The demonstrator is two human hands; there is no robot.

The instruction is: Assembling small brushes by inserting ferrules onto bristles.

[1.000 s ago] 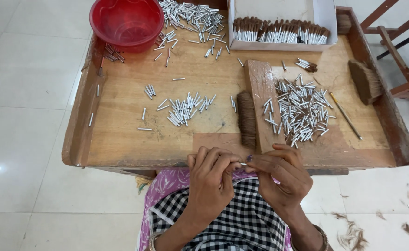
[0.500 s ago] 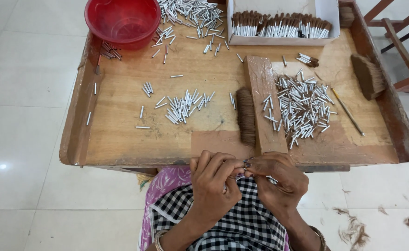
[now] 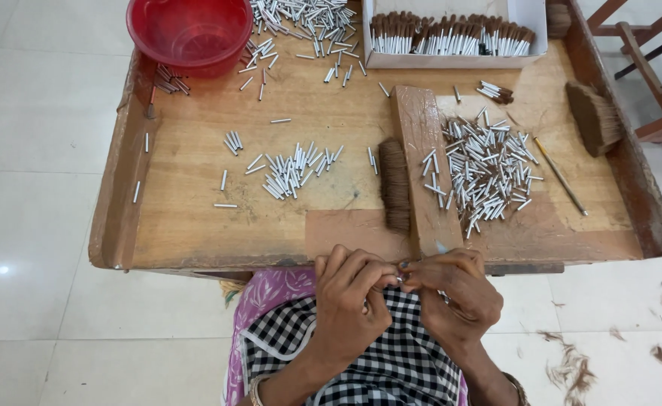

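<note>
Both hands meet just below the near edge of the wooden table (image 3: 195, 225), over a black and white checked cloth (image 3: 391, 361). The left hand (image 3: 349, 301) and the right hand (image 3: 451, 293) pinch one small silver tube (image 3: 401, 277) between their fingertips. At 12 o'clock from the hands stands a wooden block (image 3: 421, 150) with a brown fiber bundle (image 3: 395, 184) touching it. A pile of silver tubes (image 3: 485, 169) lies at 1 o'clock. A red bowl (image 3: 189, 31) sits at 11 o'clock.
</note>
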